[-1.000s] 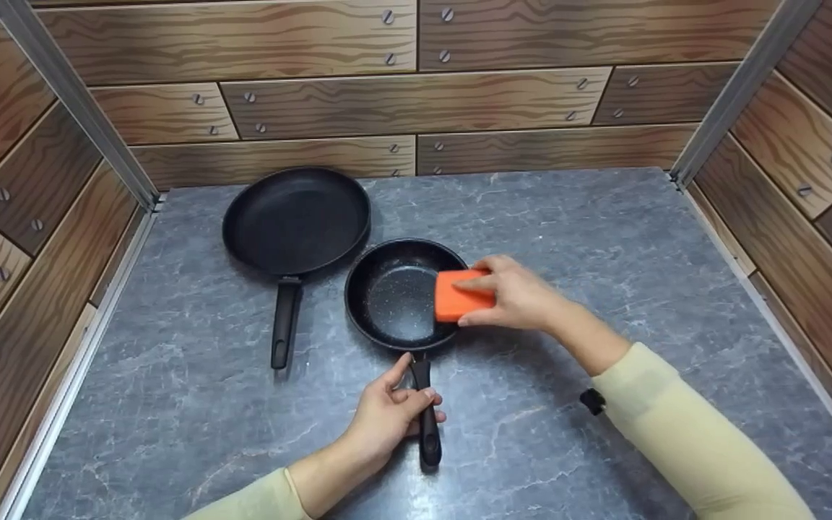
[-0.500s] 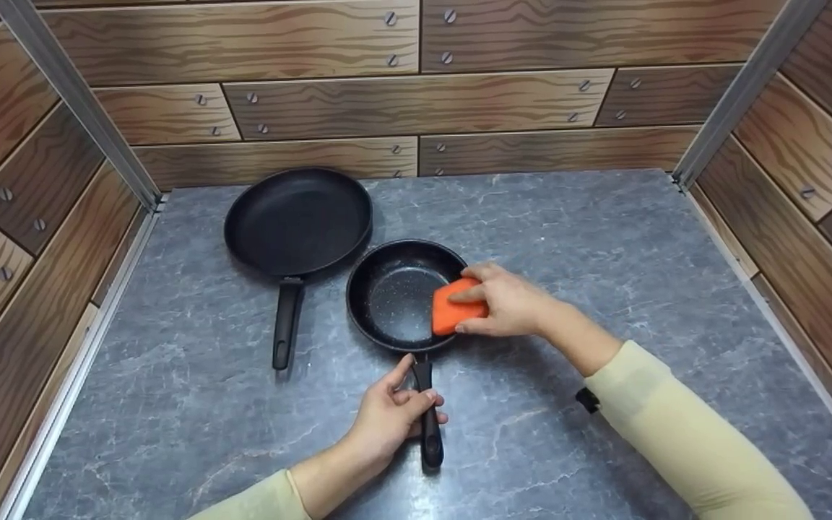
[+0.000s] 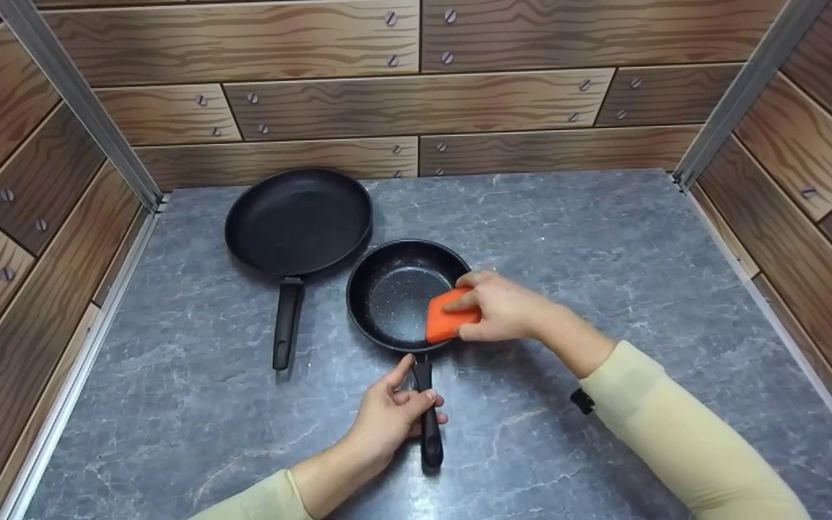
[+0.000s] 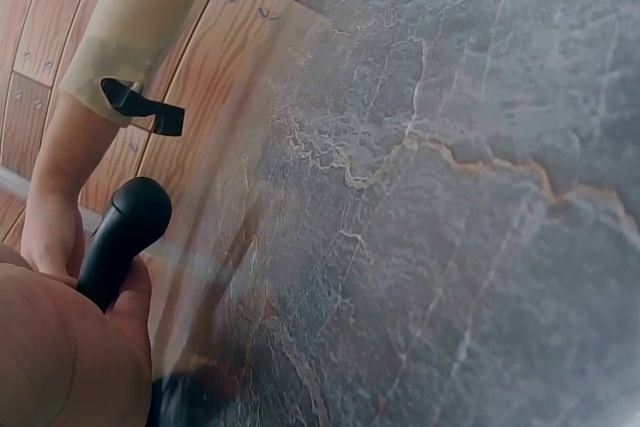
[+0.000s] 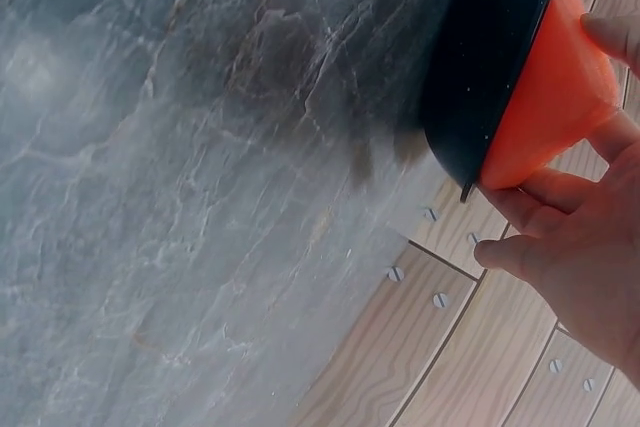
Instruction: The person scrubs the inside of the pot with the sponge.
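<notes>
Near the middle of the head view, gripping with the left hand [image 3: 381, 415] the black handle [image 3: 430, 437] of a small round black frying pan [image 3: 396, 297] with a pale-speckled inside, laying the thumb across the top and stretching the forefinger toward the rim. At the lower right of that pan, pinching with the right hand [image 3: 504, 307] an orange, sponge-like block [image 3: 442, 325] between thumb and fingers, holding it against the inner wall (jutting above the rim, in the right wrist view). Clamped, then, on handle and block, and set apart from each other. In the left wrist view, showing the handle's rounded end at lower left, just beside the grip.

At upper left of the frame, can see a larger, shallow, round black frying pan [image 3: 297, 217], lying upright with a straight black handle [image 3: 286, 325] pointing down the frame. Very near the smaller pan's rim; cannot tell whether touching. Beneath both, spreading wide, can see a grey marbled surface [image 3: 589, 231] with pale veins. Wearing pale yellow sleeves [image 3: 683, 433], with a small black clip [image 3: 582, 401] at the right cuff. Around the surface, can see walls [image 3: 416, 105] patterned like brown wooden planks with screws, joined by grey metal posts [image 3: 76, 101].
</notes>
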Available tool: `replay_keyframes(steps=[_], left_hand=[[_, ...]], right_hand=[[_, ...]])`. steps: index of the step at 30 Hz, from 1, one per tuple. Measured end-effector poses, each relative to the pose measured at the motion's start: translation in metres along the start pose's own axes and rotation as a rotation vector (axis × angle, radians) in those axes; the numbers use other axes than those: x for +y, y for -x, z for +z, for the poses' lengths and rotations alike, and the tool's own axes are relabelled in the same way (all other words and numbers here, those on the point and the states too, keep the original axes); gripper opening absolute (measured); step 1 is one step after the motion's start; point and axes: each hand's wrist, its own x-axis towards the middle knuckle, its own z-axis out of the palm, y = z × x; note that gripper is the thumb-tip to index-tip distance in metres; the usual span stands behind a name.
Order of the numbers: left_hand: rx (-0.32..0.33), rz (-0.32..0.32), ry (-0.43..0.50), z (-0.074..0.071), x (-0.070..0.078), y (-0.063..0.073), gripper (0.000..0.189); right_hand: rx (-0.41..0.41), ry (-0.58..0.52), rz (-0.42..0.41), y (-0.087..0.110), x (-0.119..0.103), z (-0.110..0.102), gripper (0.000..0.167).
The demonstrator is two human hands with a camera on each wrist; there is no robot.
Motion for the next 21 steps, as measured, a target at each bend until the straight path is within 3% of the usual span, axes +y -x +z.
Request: replay_keyframes(steps=[21], left_hand=[[0.005, -0.017, -0.015, -0.0009, 0.0035, -0.001, 0.086]], right_hand=[[-0.031, -0.099, -0.049, -0.0055, -0.0079, 0.0086, 0.053]])
